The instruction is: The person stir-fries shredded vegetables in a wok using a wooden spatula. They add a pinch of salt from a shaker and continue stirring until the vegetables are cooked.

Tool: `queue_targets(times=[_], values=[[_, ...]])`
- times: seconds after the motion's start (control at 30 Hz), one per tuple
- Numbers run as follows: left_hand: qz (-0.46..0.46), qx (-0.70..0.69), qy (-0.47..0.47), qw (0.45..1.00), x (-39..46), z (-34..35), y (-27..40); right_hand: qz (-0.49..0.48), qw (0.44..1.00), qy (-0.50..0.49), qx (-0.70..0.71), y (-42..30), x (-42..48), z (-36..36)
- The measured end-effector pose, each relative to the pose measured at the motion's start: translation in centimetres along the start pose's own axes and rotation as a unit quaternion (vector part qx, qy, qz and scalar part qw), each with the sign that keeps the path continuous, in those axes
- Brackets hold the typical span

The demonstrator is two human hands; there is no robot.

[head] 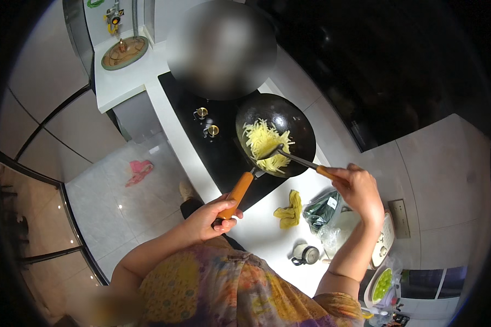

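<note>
My left hand (219, 218) is closed around the orange handle (238, 192) of a dark wok (300, 122) on the stove. Pale yellow shredded vegetable, perhaps potato (264, 139), lies heaped in the wok's near half. In my right hand (360, 188) is a spatula or ladle (298, 158) with a dark metal shaft and a wooden grip. Its head rests among the shreds, which partly hide it.
The black glass cooktop (204, 151) has two brass-coloured knobs (213, 131). On the white counter lie a yellow-green cloth (289, 210), a dark green plastic-wrapped bundle (321, 210) and a lidded jar or mug (307, 254). Green fruit fills a bowl (381, 285). A pink cloth (139, 171) lies on the floor.
</note>
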State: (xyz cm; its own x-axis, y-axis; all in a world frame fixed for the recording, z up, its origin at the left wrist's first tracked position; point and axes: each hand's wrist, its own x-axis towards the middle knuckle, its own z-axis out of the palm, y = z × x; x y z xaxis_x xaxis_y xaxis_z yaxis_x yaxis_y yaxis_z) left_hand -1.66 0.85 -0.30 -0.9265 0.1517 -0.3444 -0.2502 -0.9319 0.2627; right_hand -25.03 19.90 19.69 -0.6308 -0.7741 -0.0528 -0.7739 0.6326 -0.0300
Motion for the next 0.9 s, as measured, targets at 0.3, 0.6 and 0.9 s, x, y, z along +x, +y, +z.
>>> queue_targets(times=[0.3, 0.6, 0.9], values=[[-0.024, 0.035, -0.003, 0.999, 0.4, 0.1, 0.3, 0.044, 0.997, 0.036, -0.06, 0.5, -1.4, 6.9], [-0.013, 0.022, 0.01, 1.0, 0.2, -0.2, 0.1, 0.136, 0.984, 0.111, 0.011, 6.3, -0.2, 3.9], [0.001, 0.02, 0.015, 1.0, 0.5, 0.0, -0.3, 0.182, 0.779, -0.122, 0.587, 14.0, 6.0, 16.7]])
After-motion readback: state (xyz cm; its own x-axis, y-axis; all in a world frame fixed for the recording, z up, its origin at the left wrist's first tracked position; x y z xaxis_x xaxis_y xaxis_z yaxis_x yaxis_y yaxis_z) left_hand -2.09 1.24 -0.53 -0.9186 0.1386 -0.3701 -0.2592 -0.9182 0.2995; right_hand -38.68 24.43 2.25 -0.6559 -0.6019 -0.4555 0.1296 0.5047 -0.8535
